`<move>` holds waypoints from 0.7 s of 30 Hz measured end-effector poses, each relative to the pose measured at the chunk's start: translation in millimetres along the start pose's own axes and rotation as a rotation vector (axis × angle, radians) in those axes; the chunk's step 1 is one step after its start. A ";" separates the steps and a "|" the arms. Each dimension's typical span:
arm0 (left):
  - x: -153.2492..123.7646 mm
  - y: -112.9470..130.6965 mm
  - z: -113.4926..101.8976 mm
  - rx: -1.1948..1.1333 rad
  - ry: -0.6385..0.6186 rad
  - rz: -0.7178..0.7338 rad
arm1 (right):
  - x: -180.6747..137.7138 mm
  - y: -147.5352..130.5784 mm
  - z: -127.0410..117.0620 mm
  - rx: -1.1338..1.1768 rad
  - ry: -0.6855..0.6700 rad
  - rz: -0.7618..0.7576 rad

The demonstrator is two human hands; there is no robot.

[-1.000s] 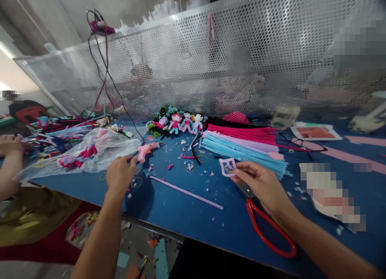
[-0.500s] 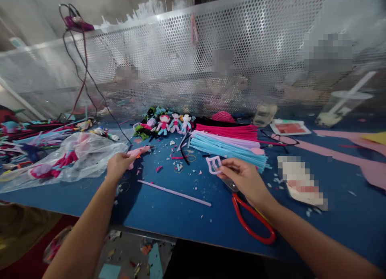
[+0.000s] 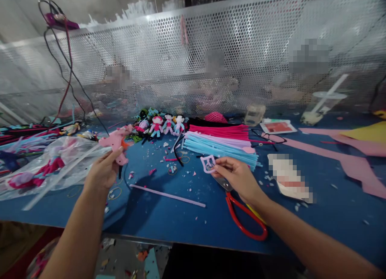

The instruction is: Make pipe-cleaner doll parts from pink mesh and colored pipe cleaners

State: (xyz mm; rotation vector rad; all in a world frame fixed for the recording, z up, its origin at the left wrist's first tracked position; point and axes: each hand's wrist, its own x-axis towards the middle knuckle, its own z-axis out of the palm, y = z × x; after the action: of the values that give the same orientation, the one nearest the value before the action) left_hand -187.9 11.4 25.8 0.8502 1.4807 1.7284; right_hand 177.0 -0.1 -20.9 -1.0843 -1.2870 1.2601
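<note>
My left hand (image 3: pixel 103 171) is closed round the handle of a pink glue gun (image 3: pixel 116 141) and holds it lifted above the blue table (image 3: pixel 193 224), its black cord trailing up to the left. My right hand (image 3: pixel 238 176) pinches a small pale purple bent pipe-cleaner shape (image 3: pixel 208 164) between thumb and fingers, just above red-handled scissors (image 3: pixel 241 212) lying on the table. A straight lilac pipe cleaner (image 3: pixel 167 195) lies between my two hands.
Bundles of pink, lilac and light blue pipe cleaners (image 3: pixel 221 144) lie behind my right hand, small finished dolls (image 3: pixel 163 125) beyond them. A clear plastic bag (image 3: pixel 51 164) of parts sits left. Glasses (image 3: pixel 268 138), a cup with a straw (image 3: pixel 321 104) and a perforated metal screen (image 3: pixel 241 49) stand at the back.
My left hand has taken hold of the pink glue gun and lifted it off the table. My right hand has kept the purple shape, almost still. The view has swung right.
</note>
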 end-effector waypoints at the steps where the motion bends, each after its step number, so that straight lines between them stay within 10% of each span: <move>1: -5.7 4.5 5.1 -0.043 -0.041 0.009 | 0.0 -1.2 0.0 0.005 0.003 0.007; 10: -52.8 24.7 73.1 -0.081 -0.667 -0.080 | 2.4 -7.0 0.1 0.088 0.087 0.024; 21: -82.5 -14.7 93.7 0.124 -0.807 -0.104 | 8.3 -8.4 -0.7 0.275 0.127 0.158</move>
State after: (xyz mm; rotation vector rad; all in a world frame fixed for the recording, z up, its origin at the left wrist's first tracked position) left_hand -63.6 -6.3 20.4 1.3080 1.0463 1.0162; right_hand 177.1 7.8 -12.0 -1.0631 -0.9162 1.4151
